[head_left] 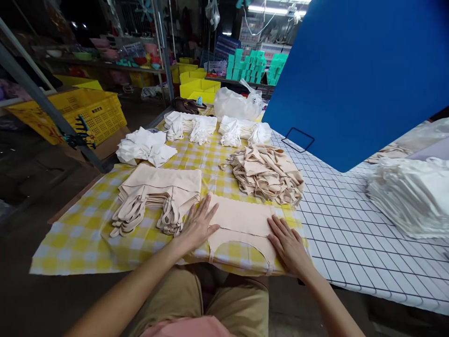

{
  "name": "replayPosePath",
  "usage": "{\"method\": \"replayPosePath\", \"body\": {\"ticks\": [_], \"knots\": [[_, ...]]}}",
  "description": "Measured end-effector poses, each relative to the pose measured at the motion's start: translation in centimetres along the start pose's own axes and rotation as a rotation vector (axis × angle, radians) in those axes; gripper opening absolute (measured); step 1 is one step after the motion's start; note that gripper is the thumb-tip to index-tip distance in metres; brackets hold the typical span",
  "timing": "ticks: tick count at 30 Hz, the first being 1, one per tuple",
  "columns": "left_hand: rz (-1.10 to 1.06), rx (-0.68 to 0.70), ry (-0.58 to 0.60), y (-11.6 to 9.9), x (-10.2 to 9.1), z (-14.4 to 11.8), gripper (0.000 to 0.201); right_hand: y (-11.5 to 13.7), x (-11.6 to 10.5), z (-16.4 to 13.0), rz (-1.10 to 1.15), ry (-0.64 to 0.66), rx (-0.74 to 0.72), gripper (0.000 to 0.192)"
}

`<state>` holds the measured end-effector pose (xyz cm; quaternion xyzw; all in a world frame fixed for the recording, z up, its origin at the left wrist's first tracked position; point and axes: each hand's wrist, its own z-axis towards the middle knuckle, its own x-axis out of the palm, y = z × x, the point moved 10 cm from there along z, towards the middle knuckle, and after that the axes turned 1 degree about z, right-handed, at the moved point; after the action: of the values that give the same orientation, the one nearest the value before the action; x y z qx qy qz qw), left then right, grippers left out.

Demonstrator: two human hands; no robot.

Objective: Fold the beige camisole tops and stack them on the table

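A beige garment (242,223) with thin straps lies flat on the yellow checked cloth (84,234) at the table's near edge. My left hand (199,223) rests palm down on its left side, fingers spread. My right hand (288,243) presses flat on its right side. Neither hand grips anything. To the left lies a neat stack of folded beige garments (157,194) with straps hanging toward me. A loose heap of beige garments (266,173) sits behind the right hand.
White garment piles (145,146) (191,126) (243,131) lie farther back, with a clear plastic bag (236,104) behind them. A blue board (358,75) stands at the right over a white grid cloth (351,234). A white stack (414,194) sits far right. Yellow crates (91,112) stand at the left.
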<state>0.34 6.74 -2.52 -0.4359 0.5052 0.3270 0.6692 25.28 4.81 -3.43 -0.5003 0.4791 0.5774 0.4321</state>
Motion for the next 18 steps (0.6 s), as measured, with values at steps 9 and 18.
{"method": "replayPosePath", "body": {"ticks": [9,18], "knots": [[0.091,-0.052,0.012,1.1,0.5,0.5,0.056,0.3,-0.1,0.8,-0.051,-0.01,0.061,0.048],[0.063,-0.035,-0.076,-0.6,0.2,1.2,0.06,-0.5,-1.7,2.3,0.015,-0.201,0.121,0.052]]}}
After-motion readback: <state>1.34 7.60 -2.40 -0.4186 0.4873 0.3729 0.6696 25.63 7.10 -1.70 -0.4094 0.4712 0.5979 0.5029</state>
